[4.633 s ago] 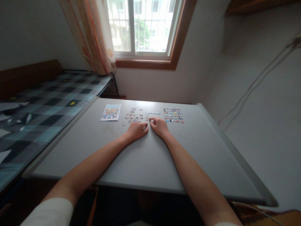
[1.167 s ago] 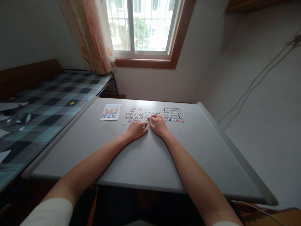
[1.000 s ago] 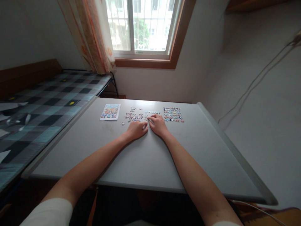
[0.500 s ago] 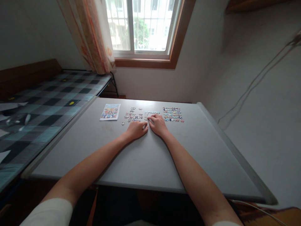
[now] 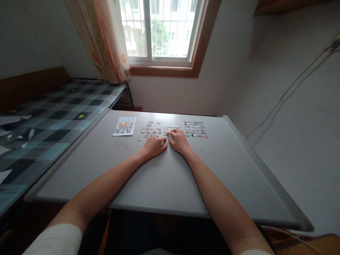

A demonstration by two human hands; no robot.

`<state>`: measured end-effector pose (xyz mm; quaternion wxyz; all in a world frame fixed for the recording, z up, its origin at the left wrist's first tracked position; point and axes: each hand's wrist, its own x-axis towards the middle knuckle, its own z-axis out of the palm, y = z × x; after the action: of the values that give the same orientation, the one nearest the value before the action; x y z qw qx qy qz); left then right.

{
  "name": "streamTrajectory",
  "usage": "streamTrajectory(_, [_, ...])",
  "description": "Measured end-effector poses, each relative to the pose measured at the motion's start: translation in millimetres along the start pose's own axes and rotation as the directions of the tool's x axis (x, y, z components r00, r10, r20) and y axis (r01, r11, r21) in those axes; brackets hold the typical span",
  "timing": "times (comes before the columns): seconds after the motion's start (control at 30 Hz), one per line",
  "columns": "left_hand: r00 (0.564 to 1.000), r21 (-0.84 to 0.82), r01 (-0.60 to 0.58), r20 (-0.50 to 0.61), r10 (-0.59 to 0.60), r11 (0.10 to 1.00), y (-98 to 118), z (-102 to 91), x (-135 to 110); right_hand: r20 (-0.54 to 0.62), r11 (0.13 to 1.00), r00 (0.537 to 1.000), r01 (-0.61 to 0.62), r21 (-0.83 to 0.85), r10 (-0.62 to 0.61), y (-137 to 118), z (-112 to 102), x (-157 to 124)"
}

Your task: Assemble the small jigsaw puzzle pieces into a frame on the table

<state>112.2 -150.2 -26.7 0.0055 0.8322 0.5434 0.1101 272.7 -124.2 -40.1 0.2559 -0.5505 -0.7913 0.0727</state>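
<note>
Nearest the viewer, two bare forearms lay over the pale grey table point(image 5: 159, 179) and ended in hands set side by side, only a narrow gap apart. The left grip point(image 5: 155, 146) rested slightly nearer, its thumb and fingers curled in toward the right grip point(image 5: 178, 140); they looked almost together, but whether a piece sat between them I could not tell. The right grip was loosely bent, knuckles up, its fingertips low and drawn in; anything pinched there was too small or too hidden to make out. Just beyond the right grip, and the relation that mattered most, lay the partly built jigsaw point(image 5: 172, 126): its visible far row ran left to right, across the line of the right forearm, and a short leg came back toward the right fingertips at its left end. The right grip was clearly the nearer one, and its fingers hid part of the jigsaw's near side. A single jigsaw piece point(image 5: 139, 139) lay left of the left grip, and loose jigsaw pieces point(image 5: 151, 131) were scattered just past it. Right of the right grip and a little farther off, more pieces stood in a tidier block point(image 5: 196, 129). Well left of the left grip and beyond it lay the colourful picture sheet point(image 5: 124, 126).
</note>
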Motion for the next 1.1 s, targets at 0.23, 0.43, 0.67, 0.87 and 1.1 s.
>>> streamTrajectory(0.23, [1.000, -0.009, -0.006, -0.010, 0.006, 1.000, -0.7, 0.0, 0.2, -0.003, 1.000, 1.000, -0.002, 0.009, 0.002, 0.2, 0.0, 0.0])
streamTrajectory(0.43, [1.000, -0.090, 0.012, -0.019, -0.014, 0.996, 0.6, 0.6, 0.5, 0.000, 1.000, 1.000, -0.001, 0.006, 0.001, 1.2, 0.8, 0.5])
streamTrajectory(0.67, [0.946, -0.070, 0.147, -0.281, -0.161, 0.987, -28.4, -11.8, 8.2, -0.020, 1.000, 1.000, 0.003, 0.016, -0.002, 0.7, 1.3, -0.2])
streamTrajectory(0.87, [0.866, -0.063, 0.416, -0.278, -0.416, 0.907, -65.7, -11.9, 13.8, -0.012, 1.000, 1.000, 0.005, 0.025, -0.004, 0.5, 1.1, -0.3])
streamTrajectory(1.1, [0.877, -0.058, 0.424, -0.222, -0.426, 0.904, -69.3, -4.9, 14.7, -0.006, 1.000, 1.000, -0.002, 0.020, 0.002, -0.5, -0.2, 0.0])
